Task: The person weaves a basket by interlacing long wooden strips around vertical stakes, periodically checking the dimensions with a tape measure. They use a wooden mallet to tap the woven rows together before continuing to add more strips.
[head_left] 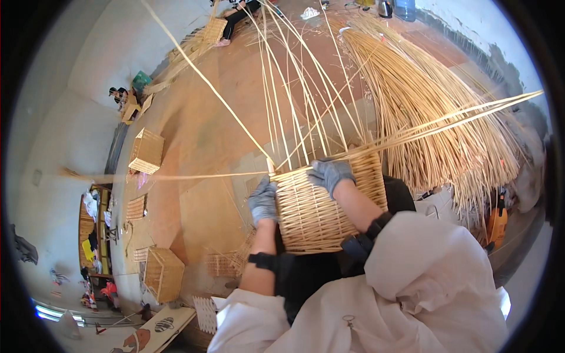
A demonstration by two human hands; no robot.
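Note:
A half-woven wicker basket (321,212) rests on my lap, its woven side facing me. Long pale rods (294,112) rise and fan out from its far rim, and some stretch sideways to the left and right. My left hand (262,202), in a grey glove, is closed around the basket's left corner. Also gloved in grey, my right hand (331,175) bends its fingers over the top rim near the middle, gripping there. The fingertips of the right hand are partly hidden, so which rod they press cannot be made out.
A large heap of loose rods (429,112) spreads over the floor at the right. Finished-looking baskets (146,151) (163,274) stand at the left. An orange tool (498,220) lies at the far right. Another person's leg (235,25) shows at the top.

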